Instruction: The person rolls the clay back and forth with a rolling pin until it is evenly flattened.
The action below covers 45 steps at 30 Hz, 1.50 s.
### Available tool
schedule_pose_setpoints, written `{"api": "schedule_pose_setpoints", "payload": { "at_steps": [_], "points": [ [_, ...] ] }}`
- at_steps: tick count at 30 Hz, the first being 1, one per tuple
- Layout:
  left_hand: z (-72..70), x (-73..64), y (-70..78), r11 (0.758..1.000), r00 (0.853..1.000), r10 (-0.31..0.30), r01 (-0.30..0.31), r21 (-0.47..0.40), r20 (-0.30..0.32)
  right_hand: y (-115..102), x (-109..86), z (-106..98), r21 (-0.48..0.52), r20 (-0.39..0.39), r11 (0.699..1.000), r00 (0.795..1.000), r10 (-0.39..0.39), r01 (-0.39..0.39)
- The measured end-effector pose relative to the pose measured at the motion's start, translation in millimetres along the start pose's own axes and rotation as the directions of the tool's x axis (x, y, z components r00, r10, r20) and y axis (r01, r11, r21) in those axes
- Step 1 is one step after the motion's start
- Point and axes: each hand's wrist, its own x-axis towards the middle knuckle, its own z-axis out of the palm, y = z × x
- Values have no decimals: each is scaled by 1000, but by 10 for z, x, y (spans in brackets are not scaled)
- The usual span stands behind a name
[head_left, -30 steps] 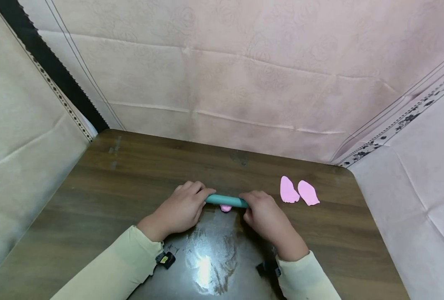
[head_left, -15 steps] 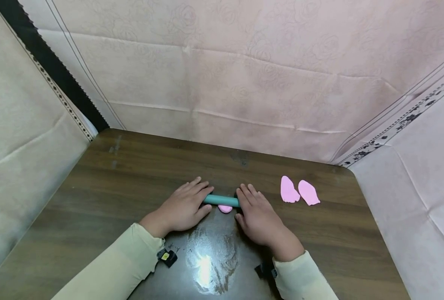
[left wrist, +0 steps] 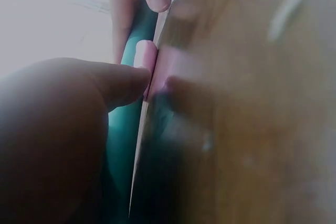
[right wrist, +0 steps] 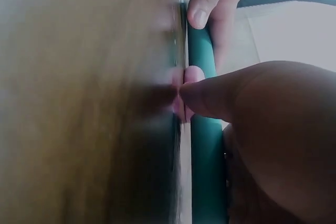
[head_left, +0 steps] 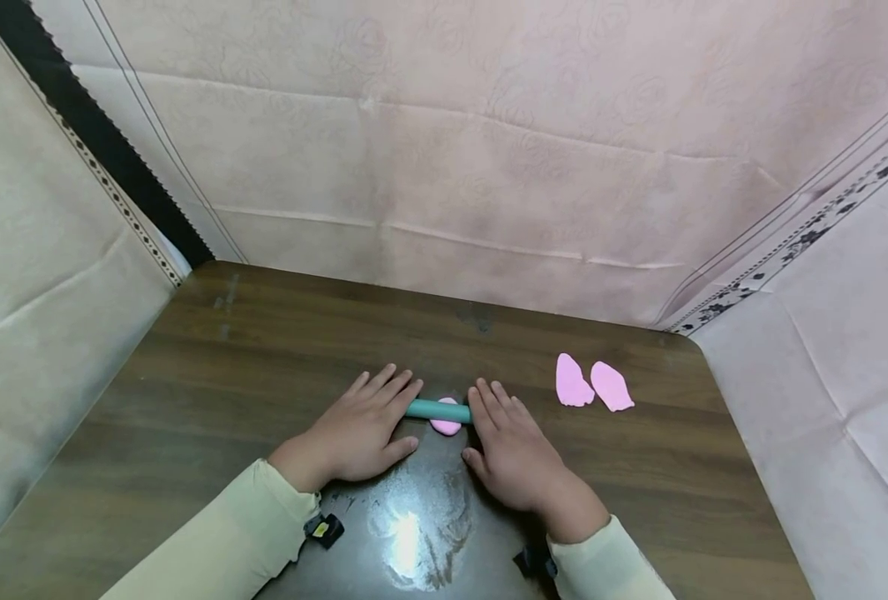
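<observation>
A green rolling pin [head_left: 438, 410] lies crosswise over a small pink piece of clay [head_left: 446, 427] on the table. My left hand [head_left: 361, 429] presses flat on the pin's left end with its fingers straight. Over the right end lies my right hand [head_left: 515, 450], its fingers also extended. Both palms hide the pin's ends. In the left wrist view the pink clay [left wrist: 147, 56] bulges out beside the pin, near the left thumb. The right wrist view shows the clay [right wrist: 193, 74] against the pin [right wrist: 206, 161], partly behind the right thumb.
Two flat pink petal-shaped pieces, a left one [head_left: 572, 382] and a right one [head_left: 611, 387], lie on the wooden table [head_left: 301, 317] to the right. A shiny, smeared patch [head_left: 421, 517] reflects light between the forearms. Pale cloth walls [head_left: 444, 167] enclose the table.
Both hands have gone from curled fingers round the pin to straight fingers on top. The pin has rolled slightly toward me, and clay now shows on its far side too.
</observation>
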Motion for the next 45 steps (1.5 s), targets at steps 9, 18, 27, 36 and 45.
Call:
{"api": "schedule_pose_setpoints", "payload": {
  "at_steps": [9,18,27,36,45],
  "points": [
    [-6,-189,115,1000,1000,9,-9,-11,-1,-79,-164,15,34,27,999,1000,-10,10],
    [-21,-353,181,999,1000,30,-30,29,0,-205,-355,-1,12,14,999,999,-36,36],
    [-225,-529,272,999,995,49,-49,-10,90,-332,-551,-69,26,37,999,999,-25,25],
    [-372,-593,316,993,980,15,9,-119,197,-433,-721,-213,-4,42,999,998,-40,40],
    [-477,-681,438,986,975,6,31,-162,222,-501,-785,-328,-21,29,998,998,-58,58]
  ]
}}
